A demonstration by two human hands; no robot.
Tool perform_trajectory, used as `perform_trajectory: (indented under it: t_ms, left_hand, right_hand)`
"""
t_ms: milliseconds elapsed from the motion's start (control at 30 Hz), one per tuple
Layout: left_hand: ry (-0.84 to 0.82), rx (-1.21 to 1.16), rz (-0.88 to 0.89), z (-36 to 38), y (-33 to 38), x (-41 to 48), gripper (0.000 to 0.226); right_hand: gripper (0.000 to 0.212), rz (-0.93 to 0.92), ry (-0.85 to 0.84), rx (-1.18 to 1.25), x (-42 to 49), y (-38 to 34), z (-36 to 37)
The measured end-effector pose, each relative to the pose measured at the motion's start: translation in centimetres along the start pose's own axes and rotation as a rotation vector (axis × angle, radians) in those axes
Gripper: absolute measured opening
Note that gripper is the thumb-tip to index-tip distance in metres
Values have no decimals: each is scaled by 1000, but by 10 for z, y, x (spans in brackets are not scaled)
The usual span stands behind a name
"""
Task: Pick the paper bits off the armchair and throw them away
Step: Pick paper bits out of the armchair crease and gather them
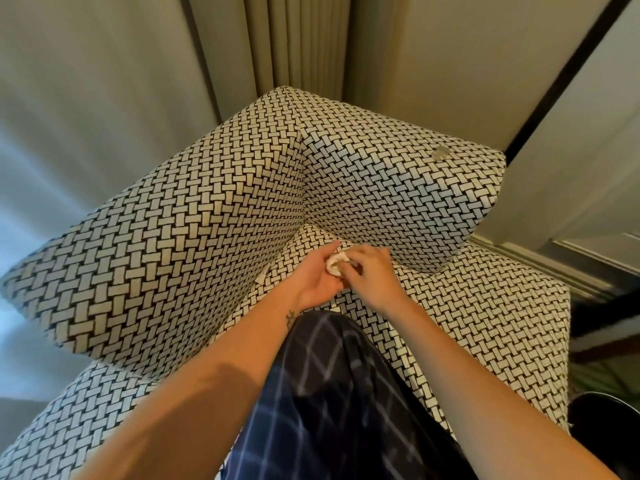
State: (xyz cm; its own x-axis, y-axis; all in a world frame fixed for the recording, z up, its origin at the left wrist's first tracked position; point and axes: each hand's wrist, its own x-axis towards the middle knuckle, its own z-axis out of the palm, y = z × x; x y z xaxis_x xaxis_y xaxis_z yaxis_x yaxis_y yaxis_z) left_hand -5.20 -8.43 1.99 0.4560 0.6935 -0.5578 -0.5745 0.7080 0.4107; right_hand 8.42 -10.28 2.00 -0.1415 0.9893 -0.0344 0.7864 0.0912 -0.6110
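The armchair [180, 237] is covered in a black-and-white woven pattern. Over the back corner of its seat, my left hand [317, 282] cups a crumpled wad of white paper bits [334, 264], thumb curled beside it. My right hand [374, 278] meets it from the right, its curled fingertips pinching at the wad. One small paper bit [259, 279] lies at the crease between seat and left arm. A greyish bit [440, 154] sits on top of the right armrest.
My knee in dark checked trousers [332, 382] rests on the seat. Beige curtains [294, 39] hang behind the chair, and a wall with a dark frame [561, 74] is at the right. A dark round object [604, 422] stands on the floor at lower right.
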Motion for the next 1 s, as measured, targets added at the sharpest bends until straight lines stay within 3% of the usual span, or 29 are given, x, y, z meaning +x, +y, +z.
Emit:
perform_trajectory:
  t_ms: [100, 233, 300, 500, 667, 833, 1000]
  left_hand:
    - [39, -13, 67, -14, 2, -11, 43]
    - [219, -108, 174, -47, 5, -9, 37]
    - [285, -159, 210, -60, 7, -5, 33]
    - [345, -221, 274, -66, 8, 23, 30]
    - [459, -279, 301, -63, 17, 48, 31]
    - [551, -356, 310, -59, 27, 67, 14]
    - [424, -435, 312, -64, 28, 61, 20]
  right_hand:
    - [36, 1, -67, 12, 12, -16, 12]
    - [45, 44, -251, 273, 32, -33, 24]
    - [43, 78, -258, 336, 46, -34, 28]
    - [41, 133, -221, 204, 106, -31, 42]
    - [55, 215, -301, 75, 156, -25, 62]
    - [53, 261, -387, 24, 194, -11, 74]
    - [56, 298, -451, 30, 210, -6, 81]
